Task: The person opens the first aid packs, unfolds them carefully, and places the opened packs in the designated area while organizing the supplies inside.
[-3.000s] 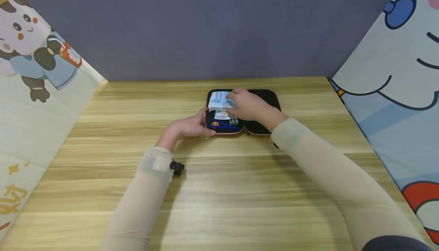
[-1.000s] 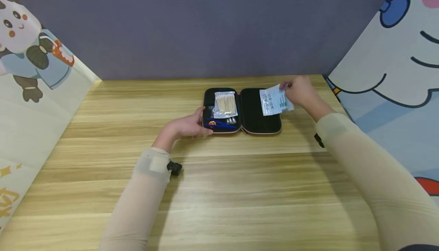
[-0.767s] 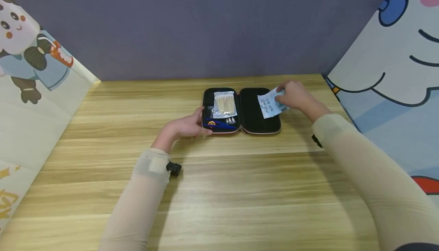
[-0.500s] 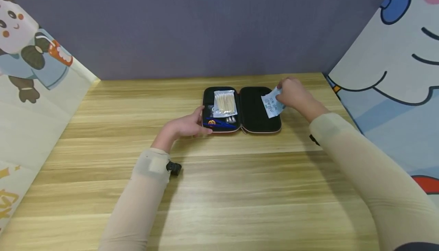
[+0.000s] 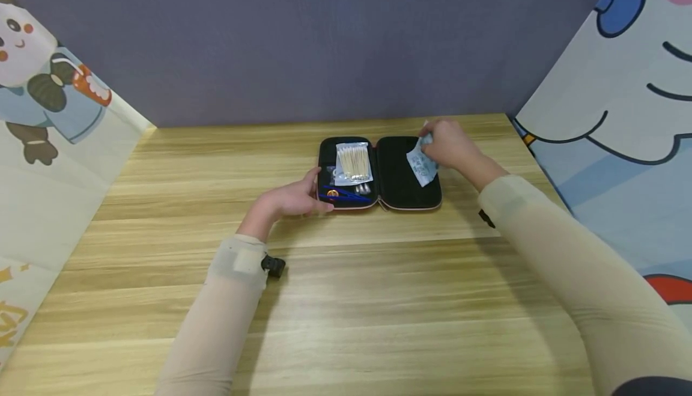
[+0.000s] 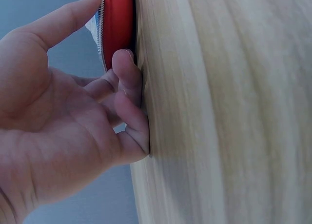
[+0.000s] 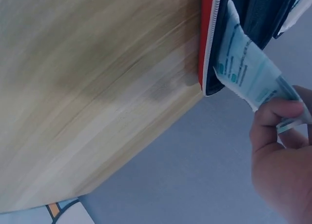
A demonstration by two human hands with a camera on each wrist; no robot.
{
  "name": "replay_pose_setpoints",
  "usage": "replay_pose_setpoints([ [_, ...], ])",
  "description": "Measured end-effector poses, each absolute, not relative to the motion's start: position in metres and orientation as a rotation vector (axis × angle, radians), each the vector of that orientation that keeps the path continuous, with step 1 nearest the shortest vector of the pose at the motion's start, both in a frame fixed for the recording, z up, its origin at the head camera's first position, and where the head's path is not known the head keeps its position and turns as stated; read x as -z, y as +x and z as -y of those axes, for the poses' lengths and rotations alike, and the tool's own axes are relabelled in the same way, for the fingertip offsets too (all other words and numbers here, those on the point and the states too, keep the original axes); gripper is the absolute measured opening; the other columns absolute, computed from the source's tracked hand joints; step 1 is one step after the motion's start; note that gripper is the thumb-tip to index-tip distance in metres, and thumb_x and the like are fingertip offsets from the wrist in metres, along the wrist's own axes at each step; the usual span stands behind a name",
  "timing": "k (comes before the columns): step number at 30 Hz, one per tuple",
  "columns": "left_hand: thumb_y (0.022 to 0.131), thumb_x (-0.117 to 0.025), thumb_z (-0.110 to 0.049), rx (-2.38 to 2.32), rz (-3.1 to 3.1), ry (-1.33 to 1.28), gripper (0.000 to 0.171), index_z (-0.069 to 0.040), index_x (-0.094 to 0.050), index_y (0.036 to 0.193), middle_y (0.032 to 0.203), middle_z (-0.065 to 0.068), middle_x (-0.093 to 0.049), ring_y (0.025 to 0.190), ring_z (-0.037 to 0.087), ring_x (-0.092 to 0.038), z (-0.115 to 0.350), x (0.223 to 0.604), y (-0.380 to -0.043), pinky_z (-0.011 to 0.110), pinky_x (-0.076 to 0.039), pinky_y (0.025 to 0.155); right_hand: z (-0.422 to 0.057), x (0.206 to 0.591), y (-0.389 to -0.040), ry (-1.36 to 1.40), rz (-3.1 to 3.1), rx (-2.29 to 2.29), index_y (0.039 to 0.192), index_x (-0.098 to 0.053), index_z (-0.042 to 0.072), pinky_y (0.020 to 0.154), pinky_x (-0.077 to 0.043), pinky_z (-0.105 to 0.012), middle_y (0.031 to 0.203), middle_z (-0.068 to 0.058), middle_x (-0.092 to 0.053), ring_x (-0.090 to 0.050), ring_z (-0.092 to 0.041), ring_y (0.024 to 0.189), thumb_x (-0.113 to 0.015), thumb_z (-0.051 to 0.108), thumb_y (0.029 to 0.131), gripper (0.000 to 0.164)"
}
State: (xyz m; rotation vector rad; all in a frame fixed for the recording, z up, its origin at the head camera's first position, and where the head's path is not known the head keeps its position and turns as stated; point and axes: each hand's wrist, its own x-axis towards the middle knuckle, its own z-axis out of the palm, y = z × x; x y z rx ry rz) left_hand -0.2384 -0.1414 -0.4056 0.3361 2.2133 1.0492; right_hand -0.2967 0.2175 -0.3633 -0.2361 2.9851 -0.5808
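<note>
1. Pinches the bent blue-and-white packet [image 5: 421, 166] in the right hand [image 5: 454, 146], with thumb and fingers clamped on one end. Dangles the loose end from those fingertips over the black half of the open case [image 5: 397, 188]; cannot confirm contact with the lining.
2. Rests the left hand [image 5: 294, 198] at the case's near left corner, with thumb and fingers apart, touching the edge.
3. Could crumple or drop the packet, being limp and held only at one end.
4. Could skid or tilt the case through uneven pressure from the left fingers, jostling the blue tool [image 5: 346, 194] just right of them and the bagged cotton swabs [image 5: 354, 163] a little beyond.
5. Spreads wood-grain tabletop [image 5: 378, 300] beneath both hands.
6. Rises to a plain grey-purple wall [image 5: 324, 41] beyond the fingers, with cartoon panels [image 5: 638, 204] well apart on either side.
</note>
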Motion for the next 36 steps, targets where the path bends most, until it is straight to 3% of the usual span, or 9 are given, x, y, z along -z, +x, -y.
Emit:
replay_pose_setpoints([
  [3,0.100,-0.073,-0.028,-1.039,-2.213,0.335,0.115,-0.015,0.017,0.170,0.141,0.019,-0.058,0.079,0.018,-0.056,0.141,0.405,-0.238,0.032,-0.049,0.084,-0.219,0.364,-0.298,-0.224,-2.977,0.665,0.134,-0.070,-0.001,0.062,-0.051,-0.032,0.147,-0.030,-0.060,-0.062,-0.029,0.081,-0.063,0.014,0.099,0.039],
  [7,0.101,-0.073,-0.029,-1.029,-2.216,0.332,0.115,-0.015,0.018,0.170,0.142,0.019,-0.057,0.077,0.018,-0.056,0.141,0.405,-0.238,0.033,-0.049,0.087,-0.223,0.366,-0.298,-0.188,-2.935,0.816,0.136,-0.070,0.001,0.054,-0.047,-0.028,0.133,-0.029,-0.068,-0.050,-0.017,0.057,-0.064,0.015,0.098,0.040],
  [12,0.101,-0.073,-0.029,-1.030,-2.215,0.338,0.115,-0.015,0.019,0.170,0.142,0.019,-0.057,0.076,0.017,-0.055,0.141,0.405,-0.238,0.033,-0.048,0.086,-0.231,0.374,-0.297,-0.057,-2.809,1.002,0.143,-0.064,0.002,0.063,-0.058,-0.030,0.152,-0.027,-0.055,-0.062,-0.021,0.081,-0.063,0.016,0.102,0.043],
  [16,0.100,-0.074,-0.028,-1.044,-2.210,0.338,0.116,-0.015,0.018,0.170,0.138,0.018,-0.059,0.077,0.017,-0.055,0.142,0.405,-0.238,0.031,-0.049,0.082,-0.238,0.385,-0.297,0.023,-2.790,1.004,0.143,-0.061,-0.001,0.079,-0.059,-0.037,0.150,-0.028,-0.055,-0.063,-0.030,0.103,-0.065,0.016,0.103,0.044],
  [19,0.100,-0.074,-0.028,-1.051,-2.208,0.333,0.116,-0.015,0.018,0.170,0.135,0.018,-0.059,0.076,0.018,-0.055,0.143,0.404,-0.238,0.030,-0.049,0.080,-0.238,0.393,-0.298,0.000,-2.840,0.927,0.141,-0.062,-0.002,0.084,-0.055,-0.042,0.137,-0.028,-0.065,-0.062,-0.027,0.090,-0.068,0.020,0.102,0.045],
  [23,0.100,-0.074,-0.028,-1.061,-2.198,0.322,0.116,-0.016,0.017,0.170,0.140,0.019,-0.056,0.075,0.017,-0.053,0.144,0.402,-0.237,0.030,-0.049,0.078,-0.230,0.398,-0.299,-0.054,-2.880,0.863,0.139,-0.063,-0.001,0.079,-0.052,-0.041,0.103,-0.019,-0.075,-0.052,-0.017,0.065,-0.070,0.025,0.101,0.046],
  [31,0.100,-0.074,-0.028,-1.072,-2.191,0.326,0.114,-0.017,0.015,0.171,0.142,0.019,-0.055,0.075,0.017,-0.053,0.143,0.402,-0.237,0.029,-0.048,0.079,-0.211,0.405,-0.306,-0.051,-2.881,0.816,0.141,-0.061,-0.001,0.064,-0.047,-0.034,0.062,0.002,-0.055,-0.048,-0.013,0.055,-0.066,0.026,0.104,0.046],
  [34,0.100,-0.074,-0.029,-1.060,-2.199,0.330,0.115,-0.018,0.015,0.171,0.141,0.019,-0.055,0.077,0.017,-0.054,0.143,0.403,-0.237,0.029,-0.049,0.079,-0.210,0.406,-0.305,-0.103,-2.914,0.726,0.142,-0.060,-0.002,0.064,-0.048,-0.035,0.063,-0.004,-0.059,-0.054,-0.017,0.054,-0.057,0.024,0.107,0.044],
  [36,0.100,-0.074,-0.028,-1.060,-2.201,0.332,0.115,-0.017,0.015,0.171,0.141,0.020,-0.055,0.079,0.018,-0.055,0.142,0.403,-0.237,0.030,-0.049,0.080,-0.210,0.404,-0.304,-0.170,-2.977,0.565,0.143,-0.061,-0.001,0.070,-0.052,-0.040,0.081,-0.014,-0.071,-0.061,-0.024,0.066,-0.050,0.021,0.107,0.043],
])
